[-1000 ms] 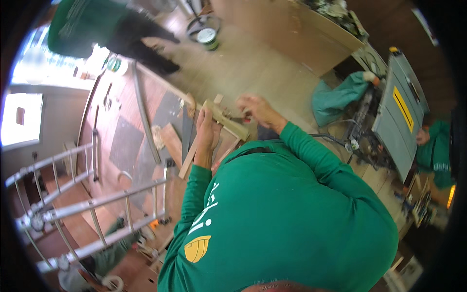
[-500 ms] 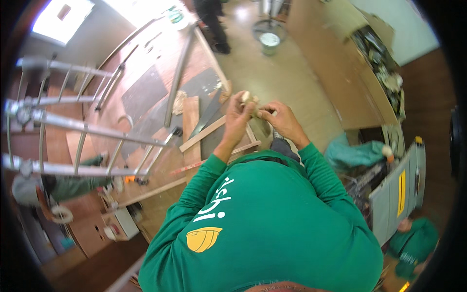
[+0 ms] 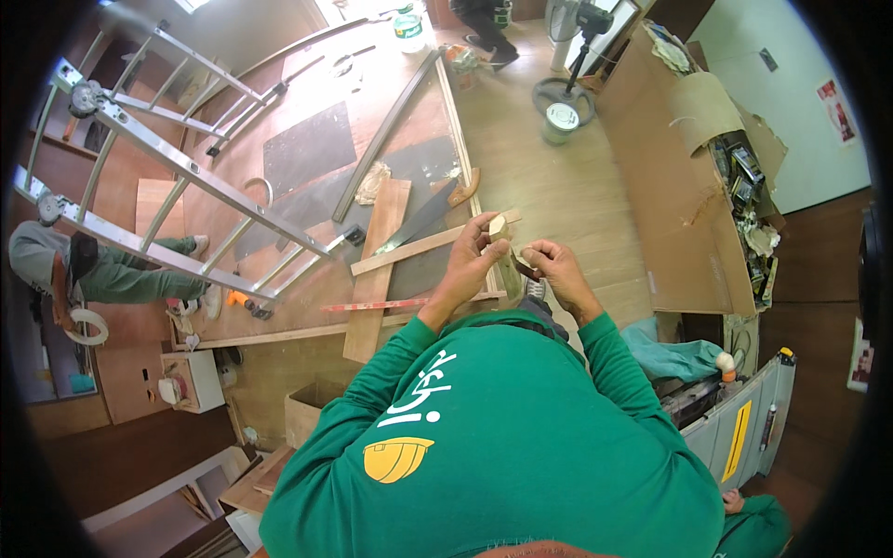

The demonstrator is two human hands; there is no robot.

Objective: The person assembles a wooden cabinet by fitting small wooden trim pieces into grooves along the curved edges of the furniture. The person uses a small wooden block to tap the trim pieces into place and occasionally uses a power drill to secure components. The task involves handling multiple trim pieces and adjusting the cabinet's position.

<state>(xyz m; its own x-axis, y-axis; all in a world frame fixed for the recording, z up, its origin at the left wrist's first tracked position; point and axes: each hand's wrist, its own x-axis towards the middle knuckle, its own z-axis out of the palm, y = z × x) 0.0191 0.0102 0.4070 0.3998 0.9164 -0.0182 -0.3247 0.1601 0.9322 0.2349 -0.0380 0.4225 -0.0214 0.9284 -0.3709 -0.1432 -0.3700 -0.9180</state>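
Observation:
My left hand is closed around a small pale, rounded piece that sticks out between thumb and fingers; its kind is unclear. Beside it, my right hand has thumb and fingertips pinched together. A thin dark bit shows at those fingertips, too small to name. Both hands are raised in front of my waist, a small gap between them. Just left of them, a narrow wood strip lies across a wider board. A handsaw with a wooden handle rests behind the strip.
An aluminium ladder stands over the wooden platform on the left, near a seated person and an orange power tool. A large cardboard box and a grey open case are on the right. A fan stands ahead.
The view has shifted, bringing more of the fan and the seated person into sight. My hands remain close together; the fingers have shifted around the pale piece, and the right hand is slightly farther off.

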